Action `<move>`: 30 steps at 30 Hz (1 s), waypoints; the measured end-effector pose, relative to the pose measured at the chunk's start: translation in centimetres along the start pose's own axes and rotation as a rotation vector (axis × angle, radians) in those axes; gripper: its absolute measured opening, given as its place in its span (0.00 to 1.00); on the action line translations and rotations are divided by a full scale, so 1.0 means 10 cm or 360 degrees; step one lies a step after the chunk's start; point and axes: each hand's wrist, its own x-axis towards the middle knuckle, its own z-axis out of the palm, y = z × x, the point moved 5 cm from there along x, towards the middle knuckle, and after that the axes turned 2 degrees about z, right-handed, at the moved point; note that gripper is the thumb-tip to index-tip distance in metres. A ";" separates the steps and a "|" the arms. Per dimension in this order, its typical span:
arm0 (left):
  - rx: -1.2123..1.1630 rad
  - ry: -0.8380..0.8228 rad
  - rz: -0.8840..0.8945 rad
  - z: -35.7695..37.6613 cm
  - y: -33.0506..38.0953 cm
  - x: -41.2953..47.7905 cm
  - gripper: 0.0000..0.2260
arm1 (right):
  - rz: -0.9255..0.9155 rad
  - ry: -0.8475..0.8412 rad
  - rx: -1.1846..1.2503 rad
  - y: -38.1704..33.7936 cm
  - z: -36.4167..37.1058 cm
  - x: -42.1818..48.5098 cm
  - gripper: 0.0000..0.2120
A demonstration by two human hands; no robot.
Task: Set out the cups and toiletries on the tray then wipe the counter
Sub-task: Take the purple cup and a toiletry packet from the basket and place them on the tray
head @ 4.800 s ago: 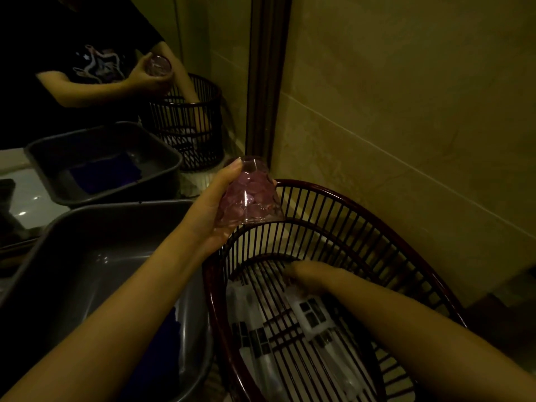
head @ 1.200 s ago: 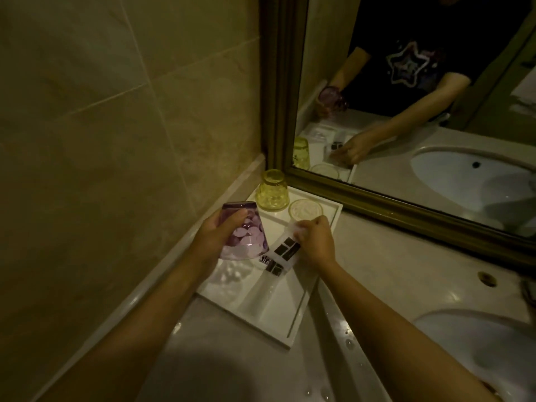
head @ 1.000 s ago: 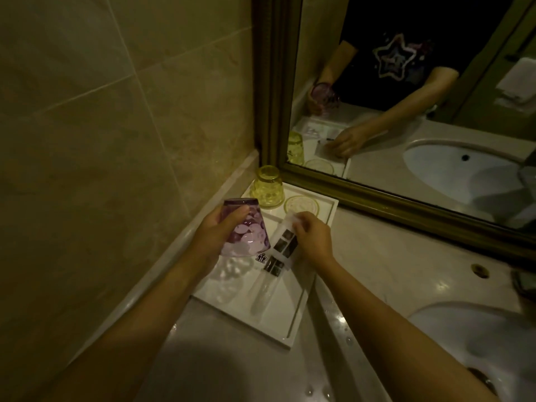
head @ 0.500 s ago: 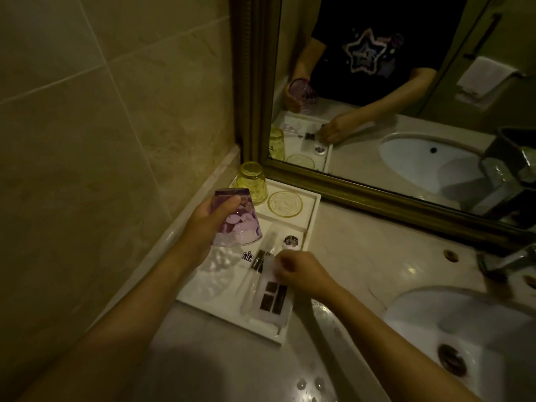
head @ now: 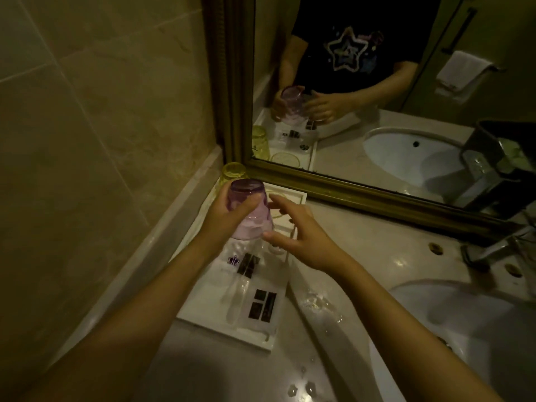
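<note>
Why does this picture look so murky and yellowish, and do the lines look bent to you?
Head view: dim, warm light tints everything yellow-brown; the counter shows small glare spots and glinting water drops; the mirror frame bows from wide-angle distortion; the purple cup in the left hand looks soft, details on the tray packets hardly readable.

Dim, yellow-green cast throughout, with small glare spots on the wet counter (head: 385,248) right of the left hand (head: 229,216) gripping the purple cup (head: 251,216), heavy shadow below the forearms, soft focus and wide-angle bending toward the edges.
</note>
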 end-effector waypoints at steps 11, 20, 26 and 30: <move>0.0352 -0.0013 0.0166 0.35 -0.23 0.61 0.27 | 0.0177 0.0406 0.0018 0.42 -0.15 0.65 0.31; 0.0707 0.0115 0.0155 0.32 -0.50 0.77 0.28 | 0.0268 0.0390 0.0036 0.79 0.06 0.83 0.30; 0.0880 0.0205 0.0118 0.35 -0.58 0.81 0.31 | 0.0193 0.0432 0.0130 0.81 0.10 0.84 0.28; 0.0817 0.0180 0.0137 0.40 -0.51 0.75 0.32 | 0.0205 0.0409 0.0150 0.78 0.08 0.84 0.29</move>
